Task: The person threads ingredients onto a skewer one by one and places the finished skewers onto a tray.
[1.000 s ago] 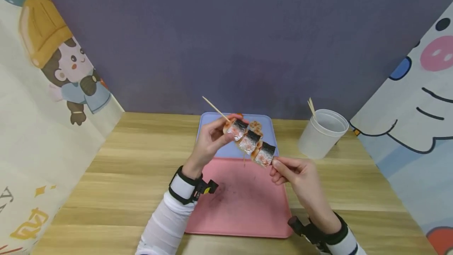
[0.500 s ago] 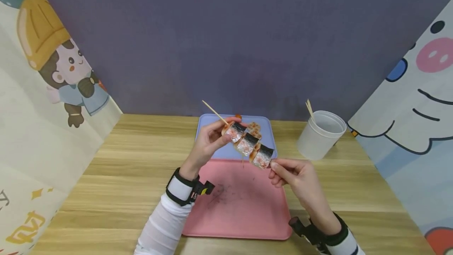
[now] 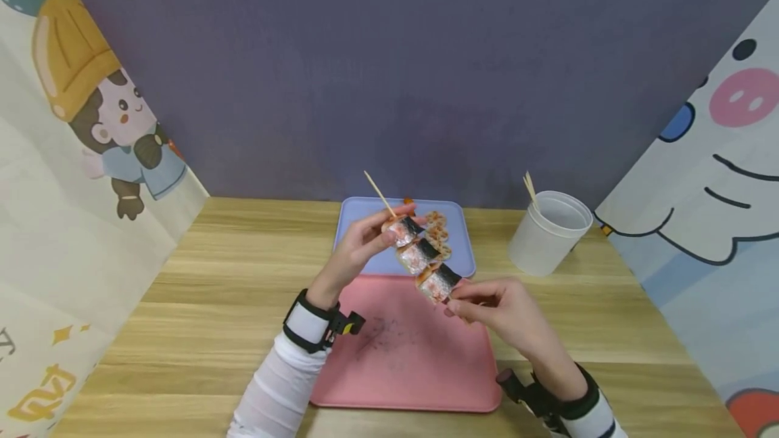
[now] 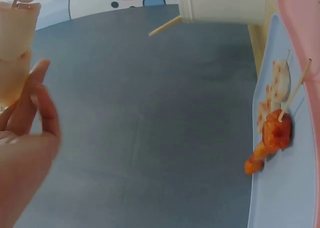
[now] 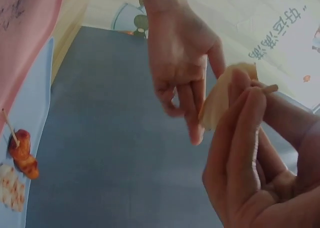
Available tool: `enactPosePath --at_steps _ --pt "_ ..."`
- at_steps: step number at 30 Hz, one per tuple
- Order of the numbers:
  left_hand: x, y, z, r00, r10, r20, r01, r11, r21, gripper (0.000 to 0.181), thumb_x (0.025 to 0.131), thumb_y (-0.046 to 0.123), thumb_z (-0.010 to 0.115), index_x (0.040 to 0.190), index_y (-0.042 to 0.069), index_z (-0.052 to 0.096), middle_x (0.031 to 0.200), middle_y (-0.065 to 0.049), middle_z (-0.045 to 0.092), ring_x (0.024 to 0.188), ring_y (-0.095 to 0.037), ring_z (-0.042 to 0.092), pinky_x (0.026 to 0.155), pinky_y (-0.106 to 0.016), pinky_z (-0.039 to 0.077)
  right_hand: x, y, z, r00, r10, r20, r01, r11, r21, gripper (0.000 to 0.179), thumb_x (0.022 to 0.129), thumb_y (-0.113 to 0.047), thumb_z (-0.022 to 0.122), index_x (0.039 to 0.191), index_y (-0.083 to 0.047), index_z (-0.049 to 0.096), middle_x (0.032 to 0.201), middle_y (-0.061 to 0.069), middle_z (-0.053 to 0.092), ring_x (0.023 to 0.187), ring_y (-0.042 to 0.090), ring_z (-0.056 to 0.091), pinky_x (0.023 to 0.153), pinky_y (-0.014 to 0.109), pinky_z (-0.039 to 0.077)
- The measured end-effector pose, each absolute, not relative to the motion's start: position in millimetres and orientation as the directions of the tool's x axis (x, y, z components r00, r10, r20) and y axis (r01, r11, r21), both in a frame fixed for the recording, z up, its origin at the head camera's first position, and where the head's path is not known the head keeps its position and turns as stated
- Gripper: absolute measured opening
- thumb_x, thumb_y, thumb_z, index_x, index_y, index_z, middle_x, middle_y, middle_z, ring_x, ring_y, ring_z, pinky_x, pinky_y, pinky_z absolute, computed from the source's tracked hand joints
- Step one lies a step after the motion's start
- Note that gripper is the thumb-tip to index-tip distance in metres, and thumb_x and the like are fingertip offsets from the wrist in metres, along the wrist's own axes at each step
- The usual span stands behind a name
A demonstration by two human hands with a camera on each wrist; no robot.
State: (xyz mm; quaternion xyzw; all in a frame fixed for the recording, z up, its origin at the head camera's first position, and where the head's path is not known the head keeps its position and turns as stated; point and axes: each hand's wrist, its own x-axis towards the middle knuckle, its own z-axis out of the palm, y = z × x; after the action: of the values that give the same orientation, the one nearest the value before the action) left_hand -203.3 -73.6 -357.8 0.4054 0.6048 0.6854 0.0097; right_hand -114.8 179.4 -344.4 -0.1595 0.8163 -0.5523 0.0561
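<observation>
A skewer (image 3: pixel 418 255) bears three pale rolls, each with a black band, and slants above the trays. Its bare stick points up and to the left. My left hand (image 3: pixel 353 249) holds the uppermost roll between thumb and fingers. At the lower end my right hand (image 3: pixel 508 309) pinches the skewer with thumb and fingertips. The stick's short tip (image 5: pixel 271 89) pokes out between the right fingers in the right wrist view. From the left wrist, the rolls (image 4: pixel 17 38) appear whitish and partly cut off at the frame edge.
Below the hands lies a pink tray (image 3: pixel 414 363) with dark smudges. Behind it, a light-blue tray (image 3: pixel 380 263) holds a skewer of glossy orange-red pieces (image 4: pixel 276 131) and browned pale slices (image 3: pixel 437 228). A white bucket (image 3: pixel 541 249) with thin sticks (image 3: pixel 530 189) stands at right.
The right hand has moved down and to the left, so the skewer now slants more steeply. Its upper stick end has shifted right. The left hand keeps its hold.
</observation>
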Motion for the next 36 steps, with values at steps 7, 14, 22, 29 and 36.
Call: enactPosePath --at_steps 7,14,22,29,36 --pt "-206 -92 -364 -0.853 0.241 0.462 0.503 0.149 0.851 0.043 0.1 0.032 0.047 0.133 0.005 0.054 0.129 -0.012 0.059 0.12 -0.027 0.053 0.098 -0.039 0.043 -131 158 -348 -0.967 -0.25 0.035 -0.143 0.427 -0.893 0.024 0.079 -0.024 0.077 0.095 -0.006 0.076 0.083 0.008 0.074 0.068 0.011 0.067 0.063 0.03 0.056" --pt "-207 -125 -385 -0.821 -0.129 0.556 0.456 0.439 0.774 0.019 0.092 0.021 0.062 0.093 0.003 0.069 0.078 -0.007 0.069 0.068 -0.013 0.057 0.06 -0.019 0.045 -168 136 -372 -0.973 -0.226 0.047 -0.158 0.504 -0.849 0.021 0.08 -0.023 0.076 0.093 -0.006 0.077 0.079 0.006 0.074 0.063 0.012 0.069 0.062 0.03 0.056" --pt "-197 -173 -404 -0.802 -0.196 0.565 0.369 0.58 0.726 0.014 0.089 0.015 0.065 0.088 0.002 0.069 0.072 -0.008 0.066 0.065 -0.012 0.054 0.058 -0.014 0.04 -205 109 -393 -0.989 -0.142 0.034 -0.116 0.632 -0.766 0.025 0.078 -0.03 0.078 0.091 -0.009 0.077 0.071 0.002 0.073 0.06 0.01 0.066 0.058 0.027 0.053" --pt "-182 -205 -414 -0.802 -0.225 0.553 0.308 0.637 0.706 0.013 0.089 0.016 0.065 0.086 0.004 0.069 0.073 -0.006 0.065 0.066 -0.005 0.051 0.058 -0.015 0.039 -226 91 -410 -0.988 -0.117 0.097 -0.152 0.74 -0.655 0.02 0.077 -0.03 0.078 0.086 -0.012 0.079 0.069 0.0 0.072 0.066 0.014 0.067 0.07 0.034 0.053" --pt "-171 -231 -417 -0.782 -0.253 0.57 0.276 0.679 0.68 0.011 0.088 0.014 0.066 0.084 0.004 0.069 0.071 -0.006 0.066 0.064 0.001 0.049 0.057 -0.012 0.037 -243 80 -426 -0.988 -0.116 0.099 -0.152 0.758 -0.635 0.017 0.075 -0.028 0.079 0.081 -0.012 0.079 0.071 0.001 0.073 0.067 0.014 0.067 0.064 0.029 0.051"
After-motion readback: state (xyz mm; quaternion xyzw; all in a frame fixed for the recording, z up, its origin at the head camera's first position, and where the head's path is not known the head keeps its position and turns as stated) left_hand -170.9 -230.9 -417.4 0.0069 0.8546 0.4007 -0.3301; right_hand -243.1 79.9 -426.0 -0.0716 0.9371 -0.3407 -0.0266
